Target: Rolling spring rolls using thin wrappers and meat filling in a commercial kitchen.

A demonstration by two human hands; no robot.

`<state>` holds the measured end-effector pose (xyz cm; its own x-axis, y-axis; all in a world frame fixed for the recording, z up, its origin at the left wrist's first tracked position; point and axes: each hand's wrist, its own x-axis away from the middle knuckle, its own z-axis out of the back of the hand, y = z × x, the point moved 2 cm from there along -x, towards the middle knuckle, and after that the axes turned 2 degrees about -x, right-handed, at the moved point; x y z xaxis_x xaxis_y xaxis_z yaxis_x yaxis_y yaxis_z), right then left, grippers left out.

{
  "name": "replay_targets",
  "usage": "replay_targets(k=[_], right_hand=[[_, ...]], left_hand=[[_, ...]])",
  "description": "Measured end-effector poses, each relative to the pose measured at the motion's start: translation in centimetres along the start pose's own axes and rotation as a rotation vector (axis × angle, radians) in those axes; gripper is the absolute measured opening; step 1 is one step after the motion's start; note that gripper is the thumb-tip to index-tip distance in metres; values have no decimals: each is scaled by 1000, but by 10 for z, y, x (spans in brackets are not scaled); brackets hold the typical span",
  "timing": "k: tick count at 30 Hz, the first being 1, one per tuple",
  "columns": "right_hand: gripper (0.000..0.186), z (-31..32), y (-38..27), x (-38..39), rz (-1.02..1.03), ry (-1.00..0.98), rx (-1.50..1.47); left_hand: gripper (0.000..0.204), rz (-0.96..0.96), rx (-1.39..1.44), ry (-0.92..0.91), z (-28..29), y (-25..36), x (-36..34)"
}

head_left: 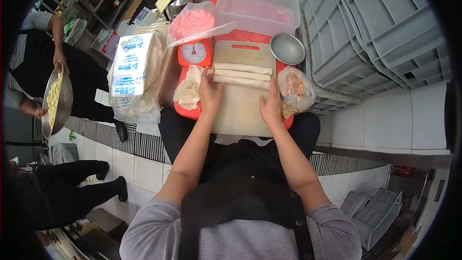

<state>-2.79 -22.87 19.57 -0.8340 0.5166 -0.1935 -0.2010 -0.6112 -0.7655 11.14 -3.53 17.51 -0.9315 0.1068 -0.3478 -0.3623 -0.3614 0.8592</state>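
Note:
Three long pale dough-like rolls (243, 76) lie side by side across a cream cutting board (240, 110). My left hand (210, 95) rests at their left ends, fingers stretched forward and thumb apart. At the right end of the nearest roll is my right hand (271, 106), its fingers also extended and thumb spread. Both hands seem to touch the roll ends without gripping them. Beside my left hand sits a stack of thin pale wrapper sheets (188, 89). To the right of the board, a clear plastic bag (296, 89) holds an orange-brown filling.
Behind the board stand a red dial scale (195, 53), a bag of pink stuff (192, 23), a clear plastic tub (257, 9) and a metal bowl (287, 48). Plastic-wrapped packs (132, 65) are at left, grey crates (370, 29) at right. A person holds a large bowl (60, 98).

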Motion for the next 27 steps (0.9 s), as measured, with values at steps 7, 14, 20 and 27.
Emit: replay_targets(k=[7, 14, 20, 27], right_hand=[[58, 3, -9, -20, -51, -69, 286], [52, 3, -12, -24, -122, -22, 271], [50, 1, -10, -23, -110, -11, 280], [49, 3, -19, -20, -66, -61, 314]], left_hand=[[89, 225, 42, 13, 2, -3, -6], [87, 338, -7, 40, 3, 5, -12], [82, 341, -64, 43, -2, -15, -23], [81, 325, 90, 2, -3, -35, -21]])
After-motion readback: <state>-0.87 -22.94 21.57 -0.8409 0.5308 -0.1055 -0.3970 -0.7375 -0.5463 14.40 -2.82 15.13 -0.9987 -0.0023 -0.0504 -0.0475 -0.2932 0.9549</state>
